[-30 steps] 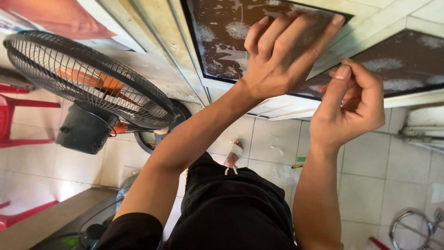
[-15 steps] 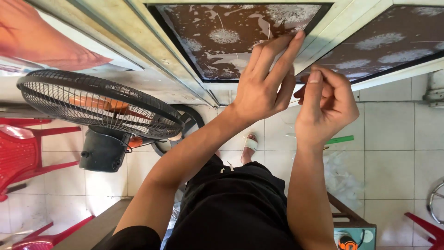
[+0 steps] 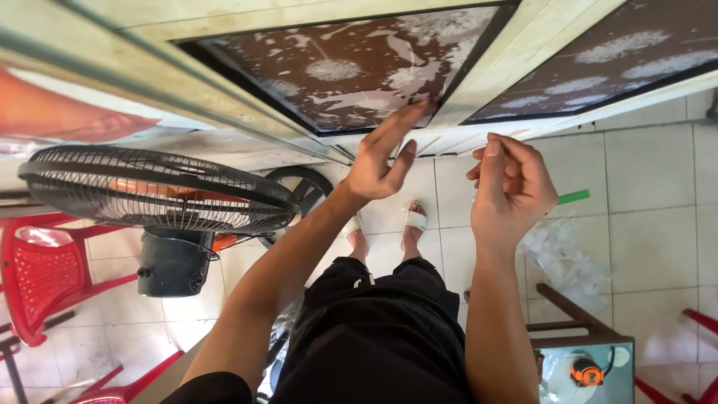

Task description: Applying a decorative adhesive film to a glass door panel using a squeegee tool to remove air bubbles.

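Touching the brown dandelion-patterned glass door panel (image 3: pixel 351 67), open left hand (image 3: pixel 381 153) presses its corner; right hand (image 3: pixel 508 183) pinches closed below. Film may crease.

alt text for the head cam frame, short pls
Looking down, the left hand presses its fingertips on a brown flower-patterned glass panel in a cream door frame, while the right hand hovers beside it, fingers pinched. A black standing fan and a red plastic chair stand left.

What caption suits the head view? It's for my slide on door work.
Left hand fingertips touch the patterned brown door panel; right hand is pinched beside it, fan below.
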